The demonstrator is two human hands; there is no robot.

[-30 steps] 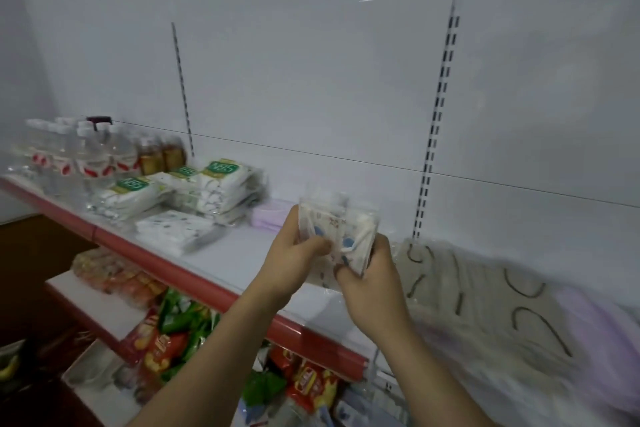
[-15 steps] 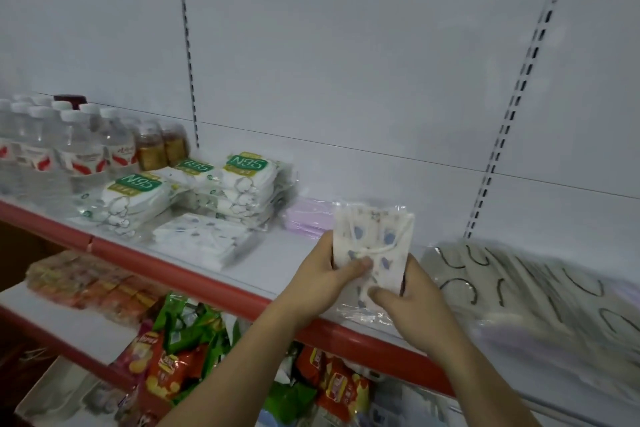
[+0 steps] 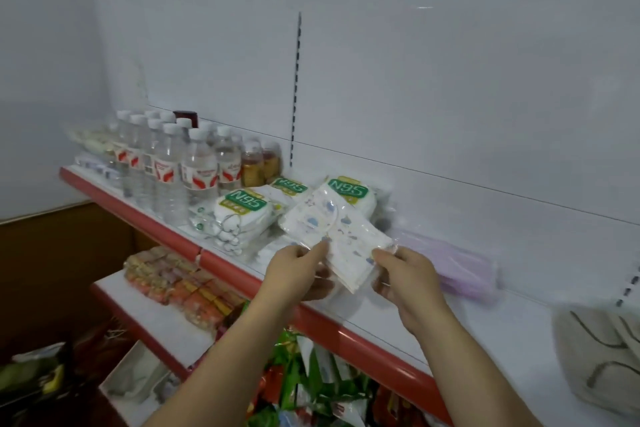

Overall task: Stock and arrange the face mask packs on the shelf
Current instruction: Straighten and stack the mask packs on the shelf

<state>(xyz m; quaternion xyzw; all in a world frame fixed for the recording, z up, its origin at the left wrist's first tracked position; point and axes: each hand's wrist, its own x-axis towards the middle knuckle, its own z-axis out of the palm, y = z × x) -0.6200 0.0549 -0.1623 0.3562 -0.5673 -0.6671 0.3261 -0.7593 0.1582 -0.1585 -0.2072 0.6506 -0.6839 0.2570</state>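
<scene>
A clear pack of white face masks with blue prints [image 3: 332, 230] hangs tilted above the white shelf [image 3: 485, 329]. My left hand [image 3: 298, 274] pinches its near left edge, and my right hand [image 3: 405, 279] pinches its near right corner. Behind the pack lie several N95 mask packs with green labels [image 3: 242, 210], in low stacks. A purple mask pack [image 3: 457, 262] lies flat to the right of my hands. A pile of beige masks with dark ear loops [image 3: 602, 354] sits at the far right.
Water bottles with red labels [image 3: 173, 166] and small amber bottles [image 3: 258, 165] stand at the shelf's left end. The shelf has a red front edge [image 3: 363, 333]. Lower shelves hold orange snack packs [image 3: 180, 288] and green snack bags [image 3: 311, 385].
The view has swung left, so the bottles now sit mid-frame. My hands carried the printed pack left and tipped it from upright to slanted, near the N95 stacks.
</scene>
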